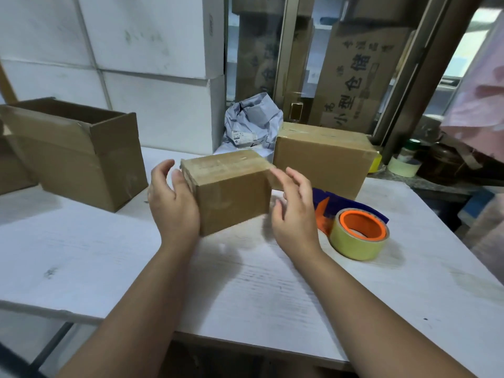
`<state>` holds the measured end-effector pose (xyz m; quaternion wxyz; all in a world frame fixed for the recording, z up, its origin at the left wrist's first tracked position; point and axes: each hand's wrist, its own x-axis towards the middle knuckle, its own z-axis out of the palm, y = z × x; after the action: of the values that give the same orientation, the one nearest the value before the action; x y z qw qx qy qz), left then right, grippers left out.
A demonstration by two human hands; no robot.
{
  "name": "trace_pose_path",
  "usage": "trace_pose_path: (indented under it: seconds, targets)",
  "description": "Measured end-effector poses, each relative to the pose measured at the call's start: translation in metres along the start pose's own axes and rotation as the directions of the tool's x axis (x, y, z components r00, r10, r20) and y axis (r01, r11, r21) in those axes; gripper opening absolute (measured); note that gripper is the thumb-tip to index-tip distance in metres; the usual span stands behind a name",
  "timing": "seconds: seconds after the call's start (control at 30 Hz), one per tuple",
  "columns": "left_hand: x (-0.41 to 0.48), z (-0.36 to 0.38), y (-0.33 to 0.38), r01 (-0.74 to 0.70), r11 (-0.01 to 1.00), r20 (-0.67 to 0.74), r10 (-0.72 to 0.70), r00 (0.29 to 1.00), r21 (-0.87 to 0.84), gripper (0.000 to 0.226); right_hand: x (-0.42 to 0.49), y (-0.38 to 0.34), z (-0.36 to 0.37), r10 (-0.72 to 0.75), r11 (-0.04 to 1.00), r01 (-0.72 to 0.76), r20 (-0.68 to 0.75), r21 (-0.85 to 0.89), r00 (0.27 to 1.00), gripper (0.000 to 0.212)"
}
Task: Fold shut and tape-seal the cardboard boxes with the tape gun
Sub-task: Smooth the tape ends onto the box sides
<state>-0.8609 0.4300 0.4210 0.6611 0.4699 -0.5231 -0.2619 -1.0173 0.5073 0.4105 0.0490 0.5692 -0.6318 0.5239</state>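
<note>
A small closed cardboard box [231, 195] with tape along its top stands on the white table [245, 282] in the middle. My left hand [171, 203] lies flat against its left end, fingers spread. Just off the box's right side my right hand [294, 208] hovers, fingers apart, holding nothing. The tape gun [354, 230], blue and orange with a yellowish roll, lies on the table right of my right hand. A larger taped box [321, 159] stands behind on the right. An open box [73, 154] with raised flaps sits at the left.
A crumpled grey mailer bag [252, 124] leans behind the small box. White foam blocks [122, 64] are stacked at the back left. Spare tape rolls [403, 165] rest on a ledge at the right. The table's front edge [259, 342] is near my arms.
</note>
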Motion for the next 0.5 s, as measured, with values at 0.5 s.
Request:
trace_pose_path:
  seconds: [0.5]
  targets:
    - [-0.011, 0.003, 0.003, -0.263, 0.965, 0.273, 0.257, 0.927, -0.014, 0.020, -0.008, -0.005, -0.003, 0.017, 0.993, -0.028, 0.096, 0.113, 0.995, 0.033]
